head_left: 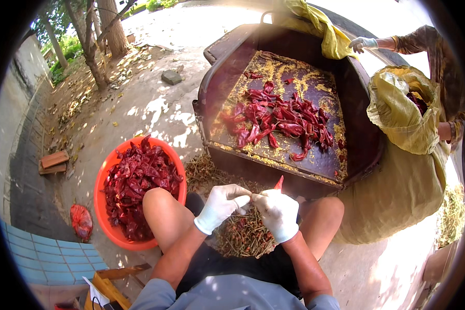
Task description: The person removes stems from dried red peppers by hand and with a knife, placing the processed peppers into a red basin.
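Observation:
Both my hands wear white gloves and meet above my lap. My right hand (277, 213) is closed around a dried red chili pepper (279, 183), whose pointed tip sticks up past the fingers. Against the right fingertips, my left hand (221, 206) makes a pinch; what lies between its thumb and finger is too small to make out. Below the hands, between my knees, is a heap of dry stems (245, 235). Many dried red chilies (284, 116) lie loose in the large dark metal bin (274, 164) ahead, among scattered yellow seeds.
An orange-red basin (102, 219) full of dark red chilies (139, 181) stands by my left knee. To the right bulge large yellow woven sacks (398, 201). Another person's gloved hand (363, 44) reaches over the bin's far right. Bricks (54, 160) and a red plastic bag (81, 221) lie left.

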### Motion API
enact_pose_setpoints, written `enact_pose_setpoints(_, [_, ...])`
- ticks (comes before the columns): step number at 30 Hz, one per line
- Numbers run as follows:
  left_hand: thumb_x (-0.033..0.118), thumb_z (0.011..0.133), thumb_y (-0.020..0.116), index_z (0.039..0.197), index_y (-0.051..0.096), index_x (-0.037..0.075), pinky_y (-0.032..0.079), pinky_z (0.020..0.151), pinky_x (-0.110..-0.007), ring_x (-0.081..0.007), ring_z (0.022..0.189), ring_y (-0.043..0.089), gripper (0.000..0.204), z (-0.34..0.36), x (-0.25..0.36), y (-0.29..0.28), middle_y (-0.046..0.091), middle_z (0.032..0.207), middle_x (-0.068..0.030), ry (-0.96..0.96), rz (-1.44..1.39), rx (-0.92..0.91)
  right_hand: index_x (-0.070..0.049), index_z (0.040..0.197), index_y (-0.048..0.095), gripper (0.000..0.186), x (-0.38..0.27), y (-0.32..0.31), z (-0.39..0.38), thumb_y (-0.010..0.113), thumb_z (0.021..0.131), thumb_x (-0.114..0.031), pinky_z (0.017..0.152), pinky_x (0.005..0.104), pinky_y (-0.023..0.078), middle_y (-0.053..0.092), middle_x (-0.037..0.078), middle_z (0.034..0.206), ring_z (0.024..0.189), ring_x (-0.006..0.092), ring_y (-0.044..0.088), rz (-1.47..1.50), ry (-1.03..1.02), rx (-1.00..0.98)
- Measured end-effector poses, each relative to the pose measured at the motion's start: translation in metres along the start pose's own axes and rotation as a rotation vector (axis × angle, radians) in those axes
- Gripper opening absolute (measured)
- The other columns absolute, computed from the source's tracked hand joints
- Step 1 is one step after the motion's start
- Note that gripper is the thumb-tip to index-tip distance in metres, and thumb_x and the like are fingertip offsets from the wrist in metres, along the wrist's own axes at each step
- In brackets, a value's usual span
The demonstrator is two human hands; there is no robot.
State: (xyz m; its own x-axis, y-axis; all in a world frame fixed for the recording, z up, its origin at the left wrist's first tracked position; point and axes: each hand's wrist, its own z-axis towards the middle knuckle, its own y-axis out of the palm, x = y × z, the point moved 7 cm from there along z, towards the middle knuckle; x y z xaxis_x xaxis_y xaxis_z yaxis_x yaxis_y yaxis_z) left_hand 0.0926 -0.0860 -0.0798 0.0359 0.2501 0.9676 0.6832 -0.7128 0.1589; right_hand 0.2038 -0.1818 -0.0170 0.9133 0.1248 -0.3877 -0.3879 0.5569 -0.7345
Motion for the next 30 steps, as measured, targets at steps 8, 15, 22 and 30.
enact_pose_setpoints(8, [-0.001, 0.092, 0.061, 0.1, 0.065, -0.004, 0.055, 0.06, -0.025, -0.0121, 0.064, 0.065, 0.01, -0.006, -0.011, 0.002, 0.068, 0.08, -0.0085, 0.029, -0.122, 0.1, -0.011, 0.089, 0.071, 0.009, 0.005, 0.005, -0.008, 0.071, 0.08, -0.01, 0.06, 0.0351, 0.052, 0.067, 0.006, 0.079, 0.068, 0.025, 0.066, 0.186, 0.089, 0.068])
enact_pose_setpoints(15, [0.003, 0.094, 0.06, 0.104, 0.063, -0.003, 0.056, 0.06, -0.026, -0.0124, 0.065, 0.065, 0.011, 0.0, -0.026, -0.002, 0.068, 0.084, -0.0085, -0.003, -0.346, 0.112, 0.002, 0.098, 0.073, 0.019, 0.038, 0.039, -0.033, 0.074, 0.082, -0.008, 0.066, 0.0271, 0.053, 0.073, 0.012, 0.086, 0.074, 0.0134, 0.067, 0.751, 0.672, 0.033])
enact_pose_setpoints(22, [0.005, 0.096, 0.061, 0.105, 0.064, -0.002, 0.057, 0.063, -0.024, -0.0109, 0.073, 0.066, 0.012, -0.001, -0.02, 0.0, 0.068, 0.089, -0.006, -0.003, -0.13, 0.053, -0.008, 0.09, 0.074, 0.017, 0.012, 0.007, -0.012, 0.077, 0.074, -0.005, 0.067, 0.0331, 0.055, 0.069, 0.008, 0.082, 0.075, 0.025, 0.069, 0.29, 0.222, 0.105])
enact_pose_setpoints(30, [0.003, 0.095, 0.059, 0.106, 0.063, -0.003, 0.057, 0.064, -0.027, -0.014, 0.068, 0.067, 0.013, -0.001, -0.019, 0.001, 0.068, 0.086, -0.0082, 0.014, -0.247, 0.073, -0.005, 0.096, 0.075, 0.017, 0.043, 0.027, -0.031, 0.077, 0.078, -0.007, 0.063, 0.0276, 0.053, 0.072, 0.009, 0.084, 0.069, 0.0138, 0.067, 0.662, 0.587, 0.018])
